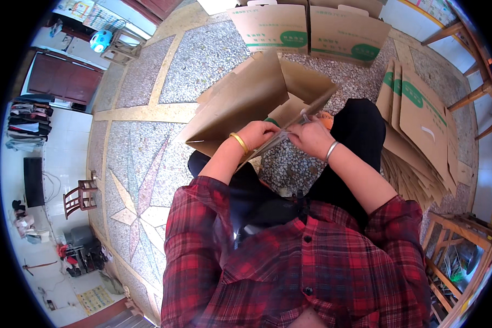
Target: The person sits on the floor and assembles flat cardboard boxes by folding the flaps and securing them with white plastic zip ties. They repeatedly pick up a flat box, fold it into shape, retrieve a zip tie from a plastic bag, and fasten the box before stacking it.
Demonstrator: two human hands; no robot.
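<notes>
An opened-out brown cardboard box point(240, 104) stands tilted in front of me, its flaps spread and its near panel facing my lap. My left hand point(257, 135), with a gold bangle at the wrist, is closed on the near panel's edge, fingertips bent over it. Beside it my right hand point(313, 138), with a silver bangle, pinches a translucent plastic strip point(281, 136) lying against that panel. Another pale bit of the plastic shows above the right fingers. The strip's exact shape is partly hidden by my fingers.
Two standing cardboard boxes point(270, 27) with green print are at the far side. A stack of flattened cartons point(421, 126) leans to my right, near a wooden rack point(459, 257). A small wooden chair point(81, 198) stands at the left on the patterned stone floor point(197, 60).
</notes>
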